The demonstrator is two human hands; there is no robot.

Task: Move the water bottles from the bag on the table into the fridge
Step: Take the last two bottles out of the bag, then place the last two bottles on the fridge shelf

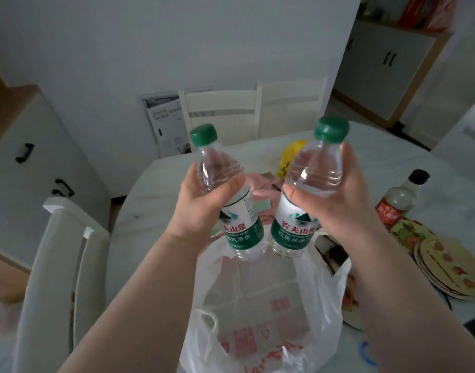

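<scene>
Two clear water bottles with green caps and green-and-white labels are held up above the table. My left hand (201, 208) grips the left bottle (241, 227) around its middle. My right hand (336, 203) grips the right bottle (298, 222) the same way. Both bottles are upright, tilted slightly toward each other, and hang just above the open mouth of a white plastic bag (257, 300) with red print. The bag lies slack on the white table (147, 200), and I see no bottle inside it. The fridge is not in view.
A sauce bottle (400, 197) with a black cap and a stack of round patterned mats (451, 267) sit at the right. A yellow item (292, 157) and pink packets lie behind the bottles. White chairs stand at the far side (220, 111) and near left (56, 265). Cabinets line both walls.
</scene>
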